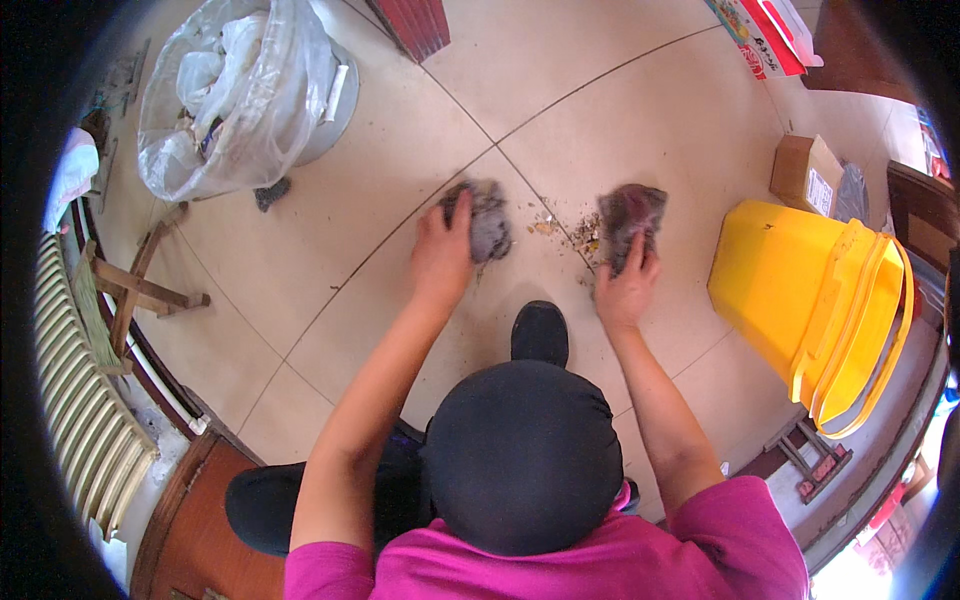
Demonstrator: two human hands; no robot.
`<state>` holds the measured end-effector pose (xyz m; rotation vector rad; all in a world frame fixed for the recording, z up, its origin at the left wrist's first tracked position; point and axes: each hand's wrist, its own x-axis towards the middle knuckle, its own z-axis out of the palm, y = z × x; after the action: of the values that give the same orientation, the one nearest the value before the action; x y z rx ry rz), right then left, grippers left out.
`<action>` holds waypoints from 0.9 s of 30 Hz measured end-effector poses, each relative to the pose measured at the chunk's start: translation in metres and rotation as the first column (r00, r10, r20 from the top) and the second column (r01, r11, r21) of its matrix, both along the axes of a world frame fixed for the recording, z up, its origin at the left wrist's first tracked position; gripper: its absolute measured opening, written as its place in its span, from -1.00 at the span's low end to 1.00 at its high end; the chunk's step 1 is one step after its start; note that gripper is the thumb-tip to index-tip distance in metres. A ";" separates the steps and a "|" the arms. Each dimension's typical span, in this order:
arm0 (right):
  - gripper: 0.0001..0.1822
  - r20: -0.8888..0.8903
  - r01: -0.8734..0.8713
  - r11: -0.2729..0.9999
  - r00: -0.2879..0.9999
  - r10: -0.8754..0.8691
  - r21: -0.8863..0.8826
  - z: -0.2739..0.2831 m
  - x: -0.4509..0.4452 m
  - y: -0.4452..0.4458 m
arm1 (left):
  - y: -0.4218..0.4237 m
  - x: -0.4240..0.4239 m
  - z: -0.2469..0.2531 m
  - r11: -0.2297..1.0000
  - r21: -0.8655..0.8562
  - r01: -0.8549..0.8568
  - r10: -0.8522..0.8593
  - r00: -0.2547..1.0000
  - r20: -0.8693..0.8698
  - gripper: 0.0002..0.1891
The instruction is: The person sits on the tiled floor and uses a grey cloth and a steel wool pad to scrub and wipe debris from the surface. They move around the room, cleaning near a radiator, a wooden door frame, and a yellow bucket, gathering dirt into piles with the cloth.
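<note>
My left hand [444,244] grips a crumpled dark grey bundle [489,221], fuzzy and blurred, low over the tiled floor [390,292]. To its right, my right hand [630,285] holds a second dark bundle [632,217] with a purplish tint; its material is too blurred to tell. Between the two bundles lies a scatter of small crumbs and debris [586,231], yellowish and brown, close beside the right bundle. My black shoe [540,332] is on the floor just below the debris.
A bin [343,101] lined with clear plastic and holding rubbish stands at upper left. A small dark clump [271,195] lies beside it. Folding wooden stand [142,289] and radiator [90,390] are left. At right are a yellow bucket [780,285] and cardboard box [799,169].
</note>
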<state>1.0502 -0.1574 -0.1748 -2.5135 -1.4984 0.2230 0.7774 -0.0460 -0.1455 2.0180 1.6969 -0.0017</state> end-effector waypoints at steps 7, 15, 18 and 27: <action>-0.25 -0.506 0.017 0.993 0.862 0.044 0.115 0.015 -0.089 0.036 | -0.010 0.063 -0.008 0.999 0.046 0.025 -0.037 0.960 0.277 -0.35; -0.48 -0.989 0.379 0.925 -0.142 0.040 -0.017 0.048 -0.137 0.079 | -0.016 0.016 -0.028 0.947 -0.150 -0.283 0.301 0.627 0.719 -0.43; -0.48 -0.945 0.314 0.941 -0.250 0.210 0.126 0.100 -0.146 0.123 | 0.030 0.005 0.063 0.928 0.089 -0.361 0.166 0.616 0.770 -0.44; -0.46 -0.704 -0.103 0.701 0.016 0.710 0.705 0.282 -0.243 0.302 | 0.171 -0.146 0.268 0.667 0.671 -0.323 -0.093 0.858 0.506 -0.41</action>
<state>0.8072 0.1442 0.1071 -0.8100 -1.2940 1.1705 0.6315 0.1245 0.1223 2.1180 1.5841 1.3701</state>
